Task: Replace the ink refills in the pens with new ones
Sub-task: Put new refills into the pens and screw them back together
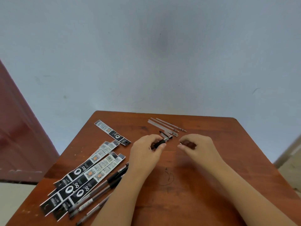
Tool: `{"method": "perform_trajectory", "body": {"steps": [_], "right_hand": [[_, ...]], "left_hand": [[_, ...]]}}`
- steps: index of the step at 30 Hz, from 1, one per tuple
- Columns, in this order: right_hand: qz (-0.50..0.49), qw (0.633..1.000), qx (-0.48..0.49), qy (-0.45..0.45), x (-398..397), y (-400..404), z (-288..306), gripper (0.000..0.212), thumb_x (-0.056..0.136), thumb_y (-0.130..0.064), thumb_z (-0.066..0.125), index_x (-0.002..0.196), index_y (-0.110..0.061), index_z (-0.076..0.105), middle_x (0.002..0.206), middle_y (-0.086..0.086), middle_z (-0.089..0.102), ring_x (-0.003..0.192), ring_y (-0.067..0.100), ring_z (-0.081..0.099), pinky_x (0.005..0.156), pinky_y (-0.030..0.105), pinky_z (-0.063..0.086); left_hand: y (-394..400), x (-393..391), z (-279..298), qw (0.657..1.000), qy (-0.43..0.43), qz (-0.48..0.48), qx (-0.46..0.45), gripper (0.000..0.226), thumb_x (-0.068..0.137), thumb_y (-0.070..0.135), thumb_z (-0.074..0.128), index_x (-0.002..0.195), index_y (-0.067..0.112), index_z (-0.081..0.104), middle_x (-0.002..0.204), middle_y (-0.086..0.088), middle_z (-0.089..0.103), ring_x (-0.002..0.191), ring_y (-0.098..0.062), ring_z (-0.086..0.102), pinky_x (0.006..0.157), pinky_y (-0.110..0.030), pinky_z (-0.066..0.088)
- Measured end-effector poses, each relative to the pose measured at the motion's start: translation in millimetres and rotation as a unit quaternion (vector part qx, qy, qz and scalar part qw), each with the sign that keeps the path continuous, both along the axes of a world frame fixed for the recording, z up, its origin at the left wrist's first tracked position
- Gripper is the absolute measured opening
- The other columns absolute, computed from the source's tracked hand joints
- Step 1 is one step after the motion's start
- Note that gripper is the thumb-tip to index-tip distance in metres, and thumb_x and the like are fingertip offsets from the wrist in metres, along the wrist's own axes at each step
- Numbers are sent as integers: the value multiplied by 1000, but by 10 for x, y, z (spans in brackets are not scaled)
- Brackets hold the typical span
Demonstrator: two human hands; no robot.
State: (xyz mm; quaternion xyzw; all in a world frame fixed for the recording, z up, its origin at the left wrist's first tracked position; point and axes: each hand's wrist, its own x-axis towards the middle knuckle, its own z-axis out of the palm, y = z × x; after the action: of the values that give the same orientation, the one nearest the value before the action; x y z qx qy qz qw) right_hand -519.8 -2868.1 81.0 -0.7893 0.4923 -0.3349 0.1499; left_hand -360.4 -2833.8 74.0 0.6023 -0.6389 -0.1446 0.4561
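Note:
My left hand (145,149) grips a pen (162,140) by its black rubber grip, its front end pointing up and right over the wooden table (187,185). My right hand (197,145) hovers just right of the pen with curled fingers. Its thumb and forefinger pinch something small and pale, apparently the pen's tip piece (180,145). A short gap separates the two hands. Several clear refill tubes (166,126) lie side by side just beyond the hands.
Several black-and-white refill packets (88,175) are fanned out at the left, with one more packet (112,132) lying apart behind them. Several pens (104,188) with black grips lie beside my left forearm. A pale blue wall rises behind the table.

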Motion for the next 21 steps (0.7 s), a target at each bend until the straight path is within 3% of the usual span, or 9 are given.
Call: {"method": "perform_trajectory", "body": {"steps": [4, 9, 11, 16, 21], "right_hand": [[-13, 992, 2, -123, -92, 37, -29, 29, 70, -6, 72, 64, -30, 58, 61, -16, 56, 63, -6, 55, 59, 2, 39], [30, 996, -30, -79, -99, 3, -68, 3, 69, -11, 73, 72, -9, 71, 66, -12, 60, 71, -14, 55, 65, 2, 41], [40, 994, -54, -81, -103, -5, -86, 11, 69, -14, 66, 75, -7, 72, 71, -10, 61, 75, -12, 55, 68, 0, 41], [41, 992, -66, -100, -105, -27, -114, 11, 71, 2, 67, 79, -4, 72, 74, -5, 61, 82, 1, 54, 70, 0, 41], [86, 992, -46, -77, -72, -23, -143, 17, 70, -13, 60, 81, -7, 72, 76, -8, 61, 83, -2, 54, 70, -1, 41]], "left_hand": [[5, -40, -10, 999, -42, -7, 13, 10, 79, 18, 66, 89, 18, 68, 88, 4, 66, 86, -13, 57, 80, -29, 46], [-6, -51, -37, 997, -78, -13, 26, 12, 80, 19, 65, 91, 17, 68, 90, 3, 66, 86, -13, 56, 81, -29, 46], [-7, -62, -38, 996, -88, -19, 27, 12, 80, 19, 65, 92, 17, 67, 90, 4, 65, 85, -11, 55, 81, -29, 45], [-10, -60, -56, 994, -105, -25, 12, 11, 80, 19, 65, 91, 18, 67, 81, 12, 56, 78, -5, 49, 75, -18, 40], [0, -73, -65, 992, -113, -52, 19, 11, 81, 20, 64, 92, 18, 68, 84, 8, 61, 80, -8, 53, 76, -21, 43]]}}
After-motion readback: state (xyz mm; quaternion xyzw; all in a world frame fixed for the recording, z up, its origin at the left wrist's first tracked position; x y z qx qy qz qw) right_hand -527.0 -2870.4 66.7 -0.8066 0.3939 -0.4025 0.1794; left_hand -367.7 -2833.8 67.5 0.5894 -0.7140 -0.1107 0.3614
